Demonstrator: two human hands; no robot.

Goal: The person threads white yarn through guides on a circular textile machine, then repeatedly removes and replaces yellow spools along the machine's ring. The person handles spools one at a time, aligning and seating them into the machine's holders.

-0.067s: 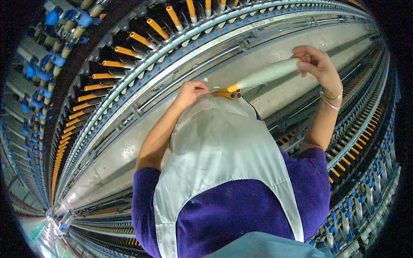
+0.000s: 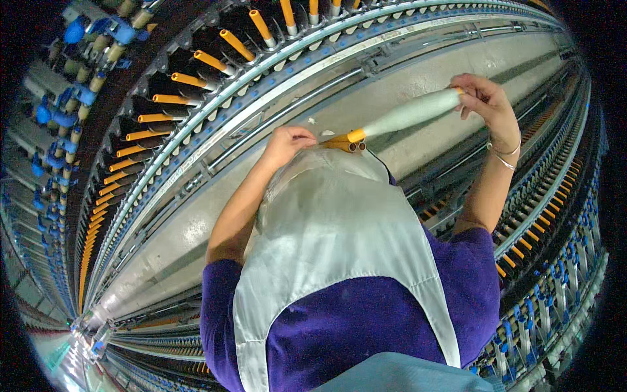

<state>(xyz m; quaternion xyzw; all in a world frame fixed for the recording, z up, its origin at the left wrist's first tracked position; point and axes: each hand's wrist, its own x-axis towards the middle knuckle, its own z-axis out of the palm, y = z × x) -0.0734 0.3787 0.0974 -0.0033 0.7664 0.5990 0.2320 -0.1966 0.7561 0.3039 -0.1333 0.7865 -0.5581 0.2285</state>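
Observation:
My right hand pinches the far end of a yarn bobbin, wound fat with pale green-white yarn on an orange-yellow tube. The bobbin slants down to the left, and its bare orange end lies by several empty orange tubes bunched at the far edge of my pale apron. My left hand is closed beside that edge, left of the tubes, thumb and fingers pressed together. Whatever its fingertips hold is too small to make out.
Along the left and top curves a spinning frame with a row of upright orange tubes and a metal rail. Blue-fitted machine parts stand at upper left. Another row of orange tubes runs on the right. A pale floor lies between.
My right hand has shifted slightly to the right, and the bobbin has moved with it. My left hand stays nearly in place, still closed.

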